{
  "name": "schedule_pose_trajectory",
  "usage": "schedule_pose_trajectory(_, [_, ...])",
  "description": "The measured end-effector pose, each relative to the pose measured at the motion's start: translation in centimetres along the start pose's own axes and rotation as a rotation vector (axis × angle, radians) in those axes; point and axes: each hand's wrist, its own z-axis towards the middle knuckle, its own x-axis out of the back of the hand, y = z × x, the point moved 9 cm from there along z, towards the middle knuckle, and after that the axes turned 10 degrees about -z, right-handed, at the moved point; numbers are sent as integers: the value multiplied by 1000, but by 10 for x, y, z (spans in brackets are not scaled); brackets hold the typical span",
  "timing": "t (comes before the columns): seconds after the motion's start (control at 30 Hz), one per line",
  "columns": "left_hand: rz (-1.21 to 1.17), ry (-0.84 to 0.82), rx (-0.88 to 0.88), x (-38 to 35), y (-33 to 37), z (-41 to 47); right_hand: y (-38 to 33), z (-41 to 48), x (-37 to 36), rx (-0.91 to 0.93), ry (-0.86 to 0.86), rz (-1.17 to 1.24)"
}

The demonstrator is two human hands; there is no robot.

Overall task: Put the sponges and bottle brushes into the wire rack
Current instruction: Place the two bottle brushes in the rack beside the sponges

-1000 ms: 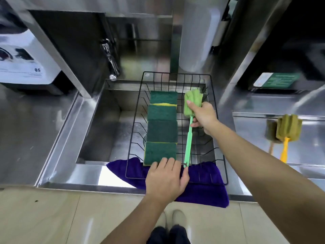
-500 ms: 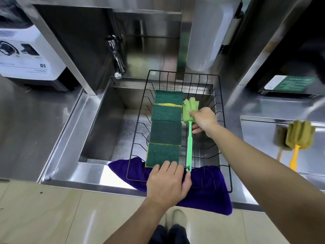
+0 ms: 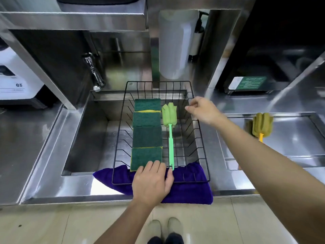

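Note:
A black wire rack sits over the steel sink. Inside it, several dark green sponges lie in a row from front to back. Beside them on the right lies a green bottle brush, foam head at the far end. My left hand rests on the rack's front edge, fingers touching the nearest sponge and thumb by the brush handle's tip. My right hand hovers over the rack's right rim, fingers loosely apart, holding nothing. A yellow-handled bottle brush lies on the steel counter to the right.
A purple cloth lies under the rack's front edge. A faucet hangs at the sink's back left. A white cylinder stands behind the rack. A white appliance is at far left, and a green-labelled box at back right.
My right hand let go of the green bottle brush, which now lies in the rack, and drew back to the right. My left hand stayed at the rack's front.

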Motion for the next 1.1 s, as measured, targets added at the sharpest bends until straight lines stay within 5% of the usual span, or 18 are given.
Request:
schedule_pose_trajectory(0.4, [-10,-130,38,-10,7,3,155,-74,72,-446,360,-228])
schedule_pose_trajectory(0.57, [-26,-177,-162,-23,56,11,207,-107,60,-648,353,-145])
schedule_pose_trajectory(0.87, [-13,-188,-267,-32,69,5,225,-123,32,-615,232,-16])
schedule_pose_trajectory(1.1, [-18,-183,-253,-31,66,4,210,-115,52,-616,365,99])
